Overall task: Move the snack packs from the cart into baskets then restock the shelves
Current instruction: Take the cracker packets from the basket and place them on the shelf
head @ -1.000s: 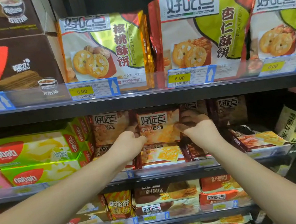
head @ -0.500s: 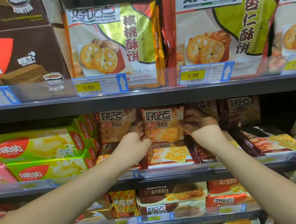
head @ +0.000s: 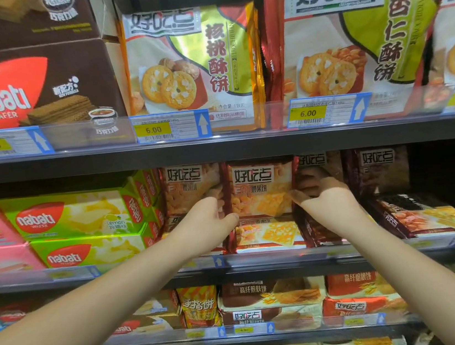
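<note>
The snack pack (head: 260, 189) stands upright on top of the flat pack (head: 266, 232), with its printed face turned outward and its height running straight up from the flat pack. The left hand (head: 207, 224) grips its left edge, thumb on the front near the lower corner. The right hand (head: 325, 202) hooks over the opposite edge with curled fingers, though shadow makes it hard to tell how far they wrap behind. Both hands touch the pack, neither nearer, so the coming move looks like a level push back above the flat pack.
</note>
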Tool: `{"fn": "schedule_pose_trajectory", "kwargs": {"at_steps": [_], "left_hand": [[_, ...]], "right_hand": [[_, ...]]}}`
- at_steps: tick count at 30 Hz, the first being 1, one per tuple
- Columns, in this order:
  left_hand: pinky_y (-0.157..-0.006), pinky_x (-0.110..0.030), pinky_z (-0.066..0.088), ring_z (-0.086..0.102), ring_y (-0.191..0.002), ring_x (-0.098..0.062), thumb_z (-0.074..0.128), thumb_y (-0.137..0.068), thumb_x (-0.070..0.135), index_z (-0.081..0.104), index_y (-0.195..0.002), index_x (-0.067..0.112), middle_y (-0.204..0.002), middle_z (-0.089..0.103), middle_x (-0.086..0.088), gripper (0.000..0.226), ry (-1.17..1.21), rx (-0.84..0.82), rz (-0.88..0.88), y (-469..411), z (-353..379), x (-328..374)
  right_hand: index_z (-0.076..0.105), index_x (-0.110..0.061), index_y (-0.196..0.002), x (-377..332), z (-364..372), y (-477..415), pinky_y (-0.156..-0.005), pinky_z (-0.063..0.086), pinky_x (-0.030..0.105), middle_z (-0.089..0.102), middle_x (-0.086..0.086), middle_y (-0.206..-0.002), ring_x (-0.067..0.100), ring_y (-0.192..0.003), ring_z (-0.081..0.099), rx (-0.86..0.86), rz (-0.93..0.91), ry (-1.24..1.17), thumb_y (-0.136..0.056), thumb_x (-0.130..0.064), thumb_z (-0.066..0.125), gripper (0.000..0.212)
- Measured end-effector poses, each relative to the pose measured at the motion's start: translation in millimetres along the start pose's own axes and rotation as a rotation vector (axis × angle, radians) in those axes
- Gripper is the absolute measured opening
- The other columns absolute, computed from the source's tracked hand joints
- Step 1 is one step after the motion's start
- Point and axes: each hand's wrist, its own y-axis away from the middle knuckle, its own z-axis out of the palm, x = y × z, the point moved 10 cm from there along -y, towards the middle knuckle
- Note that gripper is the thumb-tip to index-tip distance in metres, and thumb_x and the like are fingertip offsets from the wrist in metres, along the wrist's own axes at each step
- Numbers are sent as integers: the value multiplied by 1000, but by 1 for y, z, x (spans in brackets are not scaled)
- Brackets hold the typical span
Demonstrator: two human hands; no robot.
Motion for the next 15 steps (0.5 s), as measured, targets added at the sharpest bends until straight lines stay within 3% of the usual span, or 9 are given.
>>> {"fn": "schedule_pose_trajectory", "kwargs": {"at_steps": [2, 3, 5, 8, 11, 15], "left_hand": [[-62, -21, 48, 58, -78, -7, 55, -104, 39, 50, -103, 18, -95, 60, 3, 21, -83, 20, 46, 12, -10, 6], [-64, -24, 53, 59, -80, -7, 56, -103, 40, 49, -105, 20, -99, 59, 3, 21, -119, 19, 84, 17, -13, 7], [-86, -28, 58, 61, -104, -9, 56, -102, 43, 45, -131, 23, -124, 52, 4, 37, -165, 6, 197, 26, -15, 10], [-102, -23, 47, 45, -129, -8, 53, -102, 47, 26, -157, 25, -145, 37, 6, 65, -391, 60, 374, 39, -21, 14], [-106, -34, 49, 39, -138, -20, 52, -101, 49, 30, -157, 20, -149, 36, -3, 67, -655, 212, 489, 52, -34, 19], [-116, -43, 42, 36, -144, -31, 51, -99, 51, 37, -155, 15, -155, 39, -14, 68, -862, 277, 465, 69, -50, 4]], "right_hand": [[66, -14, -88, -10, -9, 9, -60, 44, 21, 70, 1, -80, 14, -71, 64, 35, -46, 148, -95, -38, 68, 25], [61, -13, -75, -16, -14, 16, -52, 39, 22, 64, 2, -68, 13, -60, 60, 54, -68, 234, -95, -38, 66, 33], [48, -18, -67, -35, -20, 33, -47, 33, 24, 54, 0, -62, 12, -54, 53, 79, -136, 376, -96, -40, 64, 40], [49, -20, -87, -74, -12, 59, -56, 36, 27, 50, -7, -80, 13, -69, 52, 92, -342, 564, -96, -47, 59, 30], [58, -21, -125, -104, 11, 80, -70, 47, 32, 61, 0, -102, 23, -91, 61, 85, -566, 641, -91, -44, 67, 42], [57, -23, -139, -128, 42, 94, -95, 50, 42, 60, 5, -126, 29, -115, 58, 11, -687, 667, -89, -46, 68, 56]]}}
